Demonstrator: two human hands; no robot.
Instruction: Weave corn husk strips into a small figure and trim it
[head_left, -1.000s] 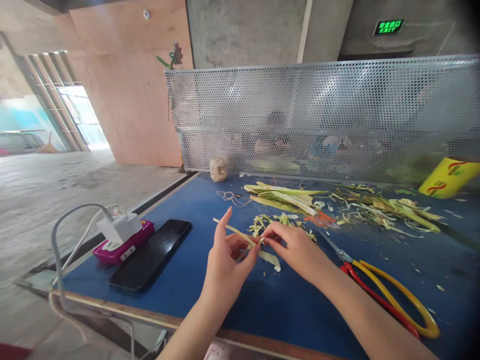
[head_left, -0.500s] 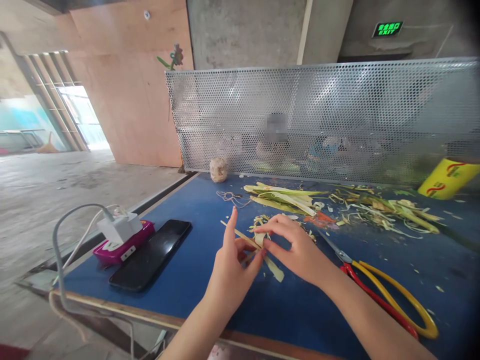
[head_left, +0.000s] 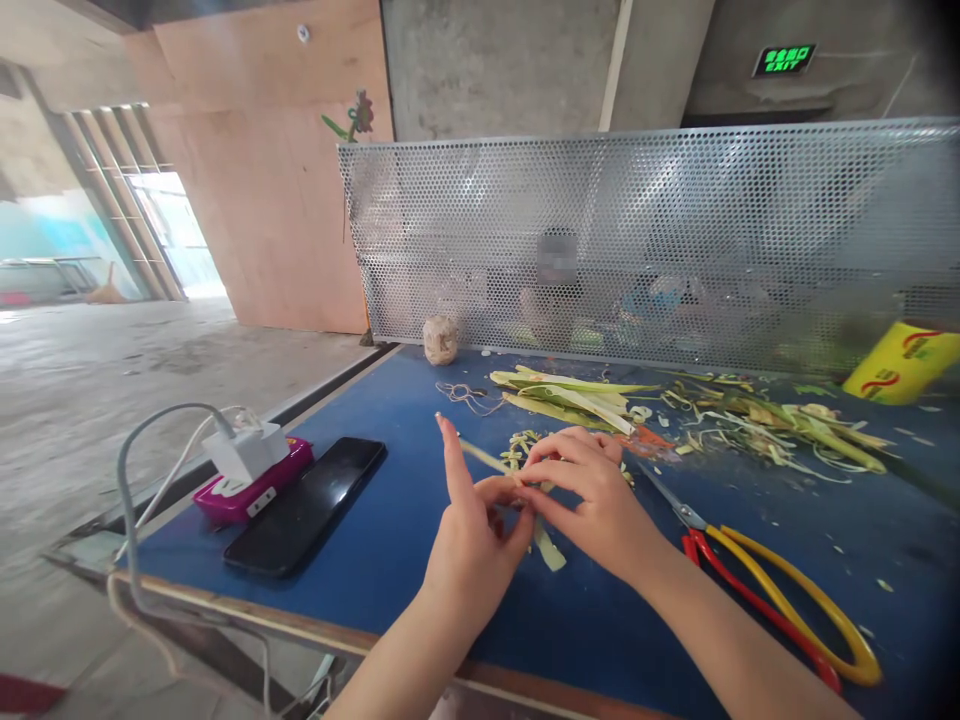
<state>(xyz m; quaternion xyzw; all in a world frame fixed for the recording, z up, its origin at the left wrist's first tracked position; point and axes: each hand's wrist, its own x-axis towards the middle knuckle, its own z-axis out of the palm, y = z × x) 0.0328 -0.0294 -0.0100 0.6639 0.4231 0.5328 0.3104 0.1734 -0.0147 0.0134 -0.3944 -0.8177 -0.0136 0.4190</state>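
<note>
1. Spanning the area under and around the fingers: blue tabletop (head_left: 360, 590), wood edge on the near side, pale scraps scattered over it.
2. Just beyond the fingers: small pale-green trimmings (head_left: 521, 447). Farther out: pile of long yellow-green leaves (head_left: 570, 395), thin string (head_left: 469, 397) to its left, orange-red crumbs (head_left: 645, 440) at its near right. Tangle of shredded stalks (head_left: 795, 430) farther right.
3. Right of the fingers: scissors (head_left: 697, 520), one red handle, one yellow, blades pointing toward the trimmings.
4. Left of the fingers: black smartphone (head_left: 307, 505) lying flat, then magenta power strip (head_left: 225, 508) with white charger (head_left: 247, 452) plugged in.
5. Ahead of the fingers, past the piles: perforated metal panel (head_left: 465, 230), a person partly visible behind it. Yellow roll (head_left: 900, 362) far right, lit EXIT sign (head_left: 784, 61) high right, concrete floor (head_left: 285, 350) off left.
6. Left hand (head_left: 476, 545): one finger straight up, rest curled, tips pinching pale leaf strip (head_left: 550, 550). Narrow end sticks out up-left, broad end below the fingertips.
7. Right hand (head_left: 596, 490): wrist in from the right, fingers bent, tips against the left fingertips. Can't tell whether they grip the strip; contact hidden.
</note>
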